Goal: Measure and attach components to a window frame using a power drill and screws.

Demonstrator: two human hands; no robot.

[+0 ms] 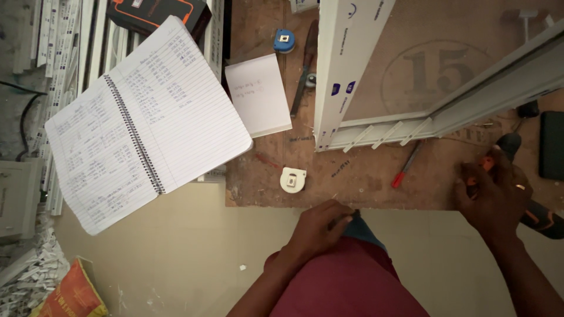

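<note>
A person stands at the near edge of a brown board worktop [376,182], and everything sits around the white plastic frame corner [346,126] lying on it. The right hand [492,196] is off to the right of that corner, below the frame's long rail, with its fingers wrapped around the handle of an orange and black power drill [537,214]; the drill's body runs out past the worktop's near edge. The left hand [322,226] is below the frame corner, at the board's near edge, its fingers curled down against the person's own waist; whether it grips anything I cannot tell. A red pen [406,167] lies just under the frame's short white tabs, between the two hands. A small white tape measure [292,179] sits below and left of the corner. Left of the frame's upright rail lies a dark hand tool [305,79], with a blue tape measure [284,41] above it and a loose white sheet [258,94] beside it. Further left, an open spiral notebook [141,123] overhangs the board's edge.
</note>
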